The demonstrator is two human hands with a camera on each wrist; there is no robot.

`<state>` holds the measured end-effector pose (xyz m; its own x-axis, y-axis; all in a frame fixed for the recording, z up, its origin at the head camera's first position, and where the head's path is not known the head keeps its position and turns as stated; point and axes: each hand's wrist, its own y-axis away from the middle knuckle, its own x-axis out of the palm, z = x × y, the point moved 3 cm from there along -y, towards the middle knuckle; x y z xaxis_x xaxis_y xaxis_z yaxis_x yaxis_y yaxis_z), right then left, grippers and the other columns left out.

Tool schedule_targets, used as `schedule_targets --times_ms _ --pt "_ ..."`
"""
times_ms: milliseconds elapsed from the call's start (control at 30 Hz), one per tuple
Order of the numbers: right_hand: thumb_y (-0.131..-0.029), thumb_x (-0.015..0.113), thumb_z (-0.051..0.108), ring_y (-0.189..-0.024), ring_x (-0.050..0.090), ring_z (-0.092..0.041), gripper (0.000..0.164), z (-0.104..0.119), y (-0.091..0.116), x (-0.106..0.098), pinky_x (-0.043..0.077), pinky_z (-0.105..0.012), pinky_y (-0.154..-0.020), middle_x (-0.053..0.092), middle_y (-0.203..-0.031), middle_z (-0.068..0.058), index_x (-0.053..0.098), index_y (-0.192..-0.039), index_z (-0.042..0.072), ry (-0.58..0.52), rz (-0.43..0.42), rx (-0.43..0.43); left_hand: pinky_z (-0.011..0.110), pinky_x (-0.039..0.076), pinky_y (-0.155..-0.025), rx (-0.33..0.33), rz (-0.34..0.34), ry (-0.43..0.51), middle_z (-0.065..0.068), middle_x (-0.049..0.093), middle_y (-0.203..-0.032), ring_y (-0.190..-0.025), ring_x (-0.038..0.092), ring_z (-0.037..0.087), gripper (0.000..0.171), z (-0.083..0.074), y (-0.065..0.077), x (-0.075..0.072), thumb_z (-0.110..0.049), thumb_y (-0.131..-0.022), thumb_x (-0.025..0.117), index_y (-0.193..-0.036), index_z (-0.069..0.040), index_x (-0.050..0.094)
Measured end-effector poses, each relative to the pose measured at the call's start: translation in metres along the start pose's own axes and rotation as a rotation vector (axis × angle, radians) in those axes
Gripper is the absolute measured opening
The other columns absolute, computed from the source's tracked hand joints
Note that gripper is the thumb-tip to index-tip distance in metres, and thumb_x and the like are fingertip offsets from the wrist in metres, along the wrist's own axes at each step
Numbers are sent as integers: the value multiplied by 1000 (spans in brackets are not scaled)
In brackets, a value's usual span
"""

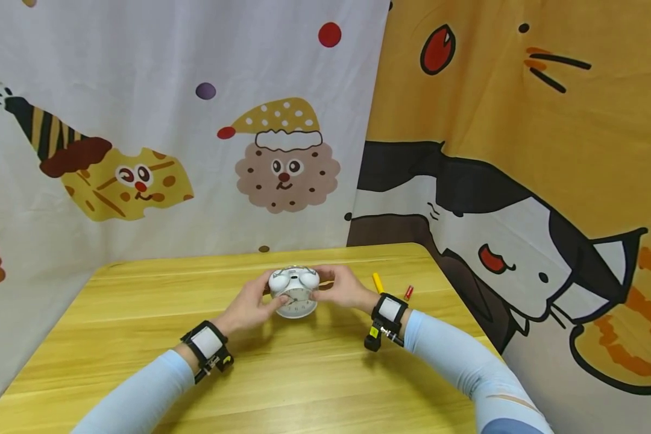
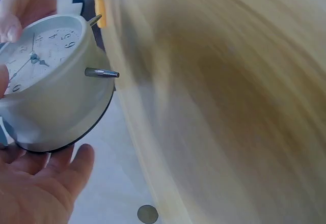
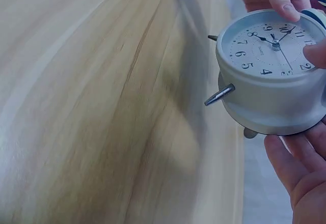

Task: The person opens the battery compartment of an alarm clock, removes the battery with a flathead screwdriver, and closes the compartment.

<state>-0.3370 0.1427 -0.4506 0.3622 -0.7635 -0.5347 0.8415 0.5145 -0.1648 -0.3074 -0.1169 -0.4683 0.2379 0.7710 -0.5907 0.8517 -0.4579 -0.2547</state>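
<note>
A white twin-bell alarm clock is held between both hands over the far middle of the table. My left hand grips its left side, thumb over the front and fingers behind. From the other side my right hand grips it the same way, its thumb at the dial's edge. In the right wrist view the clock face shows black numerals and hands, and short metal legs stick out from its casing. The left wrist view shows the clock's rounded casing with the left fingers under its back.
On the wooden table, a yellow stick-like object lies right of the right hand. A small red battery-like cylinder lies farther right. Behind the table hang a white printed curtain and an orange one.
</note>
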Motion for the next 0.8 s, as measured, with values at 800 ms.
schedule_targets --times_ms 800 --pt "-100 88 29 -107 82 -18 51 -14 -2 11 69 -39 -98 80 -137 -14 75 -145 9 -374 -62 390 32 64 -89 -244 -86 70 23 74 -141 -112 79 29 58 -1 -7 -2 -42 -114 66 -152 2 63"
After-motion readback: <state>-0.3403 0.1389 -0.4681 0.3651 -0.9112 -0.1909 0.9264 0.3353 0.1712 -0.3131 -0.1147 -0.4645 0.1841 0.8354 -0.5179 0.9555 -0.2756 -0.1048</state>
